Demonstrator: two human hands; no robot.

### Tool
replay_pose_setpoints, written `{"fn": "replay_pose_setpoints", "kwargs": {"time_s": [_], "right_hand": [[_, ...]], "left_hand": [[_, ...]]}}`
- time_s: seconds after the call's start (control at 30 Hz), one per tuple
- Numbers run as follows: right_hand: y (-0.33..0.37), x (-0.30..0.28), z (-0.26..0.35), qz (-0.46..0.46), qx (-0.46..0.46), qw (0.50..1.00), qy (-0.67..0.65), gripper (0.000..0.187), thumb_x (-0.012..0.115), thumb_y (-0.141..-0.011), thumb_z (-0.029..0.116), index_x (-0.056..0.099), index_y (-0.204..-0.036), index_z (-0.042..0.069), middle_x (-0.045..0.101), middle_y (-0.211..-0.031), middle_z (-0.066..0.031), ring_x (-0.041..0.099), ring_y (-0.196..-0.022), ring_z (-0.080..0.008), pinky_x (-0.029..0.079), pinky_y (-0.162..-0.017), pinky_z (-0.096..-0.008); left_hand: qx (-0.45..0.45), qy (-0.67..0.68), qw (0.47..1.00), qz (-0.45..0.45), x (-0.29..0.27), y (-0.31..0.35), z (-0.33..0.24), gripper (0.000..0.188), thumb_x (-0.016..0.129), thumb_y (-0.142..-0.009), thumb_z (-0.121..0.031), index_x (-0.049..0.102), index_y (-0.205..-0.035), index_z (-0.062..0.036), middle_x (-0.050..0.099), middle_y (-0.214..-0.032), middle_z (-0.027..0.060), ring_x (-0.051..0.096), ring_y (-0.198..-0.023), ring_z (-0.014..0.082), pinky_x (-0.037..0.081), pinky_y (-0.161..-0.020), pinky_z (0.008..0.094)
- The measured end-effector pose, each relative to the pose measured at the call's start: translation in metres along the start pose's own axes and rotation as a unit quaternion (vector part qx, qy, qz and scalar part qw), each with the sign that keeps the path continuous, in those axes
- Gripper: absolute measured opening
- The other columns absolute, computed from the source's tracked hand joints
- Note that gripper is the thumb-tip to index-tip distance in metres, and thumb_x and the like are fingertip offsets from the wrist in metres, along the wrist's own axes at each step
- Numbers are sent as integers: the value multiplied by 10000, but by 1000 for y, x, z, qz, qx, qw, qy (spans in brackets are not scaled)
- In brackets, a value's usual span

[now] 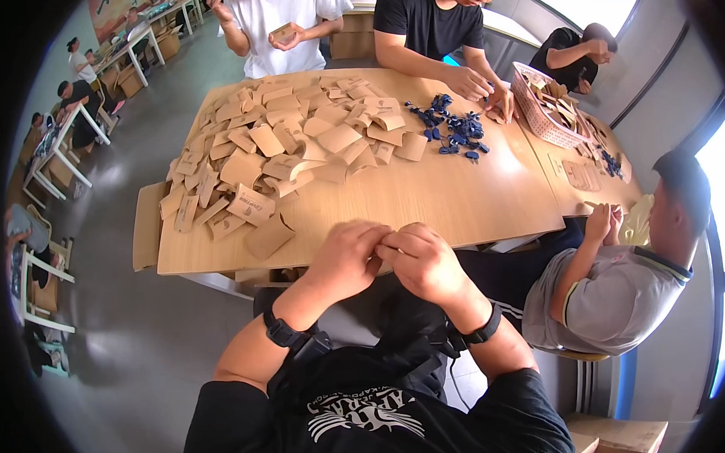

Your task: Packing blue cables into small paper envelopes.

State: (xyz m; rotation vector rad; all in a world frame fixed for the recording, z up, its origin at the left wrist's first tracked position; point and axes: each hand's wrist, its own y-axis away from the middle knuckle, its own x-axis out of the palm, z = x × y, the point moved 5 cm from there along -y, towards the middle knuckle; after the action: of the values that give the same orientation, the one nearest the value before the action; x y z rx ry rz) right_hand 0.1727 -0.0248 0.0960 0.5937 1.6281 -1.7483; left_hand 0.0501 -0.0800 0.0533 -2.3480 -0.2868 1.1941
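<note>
My left hand (350, 252) and my right hand (423, 262) meet at the near edge of the wooden table (427, 198), their fingertips pressed together. Both are closed in a pinch. Whatever lies between the fingers, if anything, is hidden or too small to make out. Just beyond and to the left spreads a wide heap of brown cardboard pillow boxes (242, 168), some with dark print; the closest box (269, 237) rests by the table's front edge. Farther off, right of the heap, lies a pile of small dark blue corded items (464, 133).
Across the table, a person in black (428, 21) handles something near the blue pile; a person in white (283, 24) holds a brown box. A pink basket (546, 113) of cardboard pieces stands at the far right. Another person (624, 275) sits close on my right. Cartons (622, 443) stand lower right.
</note>
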Motion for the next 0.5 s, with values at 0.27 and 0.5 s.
{"fn": "replay_pose_setpoints", "kwargs": {"time_s": [0.27,0.5], "right_hand": [[47,8,-151,-100,283,954,9,288,680,-782,53,675,-1070,58,667,-1066,-136,636,-950,-339,518,-803,-409],[51,23,-243,81,422,876,218,430,670,-821,181,613,-1246,154,544,-1319,-60,457,-1249,-281,364,-1010,-489]], "left_hand": [[-222,383,896,-37,37,6,25,274,555,-979,-102,461,-1230,-42,564,-919,32,572,-861,110,531,-685,269],[-166,309,933,-81,41,23,36,293,642,-896,-2,486,-1139,-53,561,-878,22,572,-690,96,506,-552,243]]}}
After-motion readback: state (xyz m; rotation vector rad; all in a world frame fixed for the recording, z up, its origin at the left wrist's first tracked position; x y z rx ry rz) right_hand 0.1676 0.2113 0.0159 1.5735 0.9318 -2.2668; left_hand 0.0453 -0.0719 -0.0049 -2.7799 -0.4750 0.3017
